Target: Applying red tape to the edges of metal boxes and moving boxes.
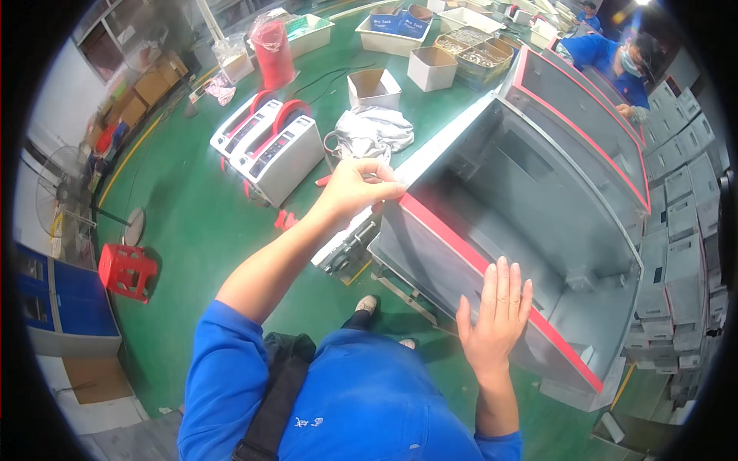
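White lettering (310, 422) on blue shirt (361, 399), red strip (446, 230) along near rim of grey box (430, 265), long axis slanting upper left to lower right, left hand (357, 188) pinching its upper end, right hand (496, 326) unclenched, flat across it

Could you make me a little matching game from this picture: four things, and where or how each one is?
Things:
1. left hand
2. right hand
3. red strip
4. stool

Places and states:
A. red, standing on the green floor
B. fingers extended, over the strip
C. along the near edge of an open grey box
D. thumb and finger pinched at the strip's upper-left end

Pairs: 1-D, 2-B, 3-C, 4-A
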Tool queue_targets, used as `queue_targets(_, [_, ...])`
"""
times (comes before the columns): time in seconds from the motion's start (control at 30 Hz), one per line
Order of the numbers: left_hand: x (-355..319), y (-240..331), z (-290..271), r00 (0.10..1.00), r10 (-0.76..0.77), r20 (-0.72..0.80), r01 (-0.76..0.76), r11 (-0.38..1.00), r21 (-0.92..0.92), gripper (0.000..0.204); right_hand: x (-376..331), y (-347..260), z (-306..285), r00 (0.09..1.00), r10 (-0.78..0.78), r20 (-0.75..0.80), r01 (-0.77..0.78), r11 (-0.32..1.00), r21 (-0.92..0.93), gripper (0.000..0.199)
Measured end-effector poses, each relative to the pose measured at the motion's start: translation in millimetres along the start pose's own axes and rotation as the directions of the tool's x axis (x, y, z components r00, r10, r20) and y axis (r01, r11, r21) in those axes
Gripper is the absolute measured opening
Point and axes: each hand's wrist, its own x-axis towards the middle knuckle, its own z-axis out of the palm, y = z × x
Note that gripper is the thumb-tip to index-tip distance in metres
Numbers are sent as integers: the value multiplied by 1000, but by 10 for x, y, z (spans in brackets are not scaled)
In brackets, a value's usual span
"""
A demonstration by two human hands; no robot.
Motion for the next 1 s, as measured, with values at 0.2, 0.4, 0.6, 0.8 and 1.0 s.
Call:
queue_targets(0.2, [-5, -50, -25, 1000, -16, -15, 16, 1000, -7, 11, -11, 0, 43, 1000, -9, -2, 9, 999, -40, 49])
queue_targets(0.4, [7, -37, -22, 998, -58, -25, 59, 998, 26, 13, -18, -11, 59, 1000, -2, -10, 2, 998, -61, 47])
queue_targets(0.6, [-1, -28, -19, 997, -70, -38, 71, 997, 25, 13, -6, -15, 62, 1000, -8, -16, 7, 998, -63, 46])
queue_targets(0.8, [-12, 27, 16, 995, -68, -75, 77, 989, 125, 12, -12, -10, 76, 1000, -9, -26, 8, 998, -55, 46])
queue_targets(1.0, [9, -76, 12, 989, 123, -88, -94, 956, 277, 15, 6, -22, 71, 1000, -7, -29, 5, 998, -60, 46])
